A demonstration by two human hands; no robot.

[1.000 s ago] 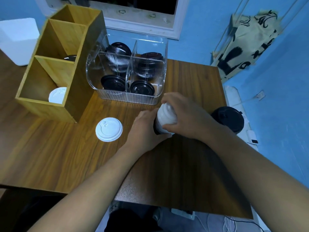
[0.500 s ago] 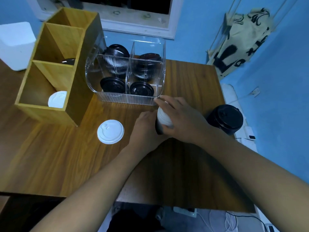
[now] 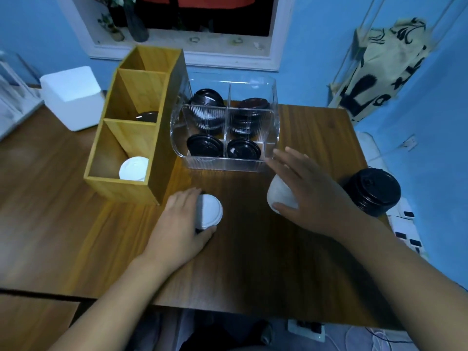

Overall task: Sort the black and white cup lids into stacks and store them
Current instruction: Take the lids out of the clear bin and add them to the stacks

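hands work in front of the clear bin (image 3: pixel 225 165): left hand (image 3: pixel 180 225) fingers clamped on white lids (image 3: pixel 209 211), right hand (image 3: pixel 307 190) fingers spread over a white stack (image 3: pixel 279 196). square the edges before lifting, i judge.

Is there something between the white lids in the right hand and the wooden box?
Yes. The left hand with its own white lid lies between the right hand with its white lids and the wooden box.

Both bare forearms reach forward, well apart. The left hand (image 3: pixel 181 224) curls, thumb and fingers closed around something white. The right hand (image 3: pixel 309 191) arches palm-down, fingers spread, cupping another white thing.
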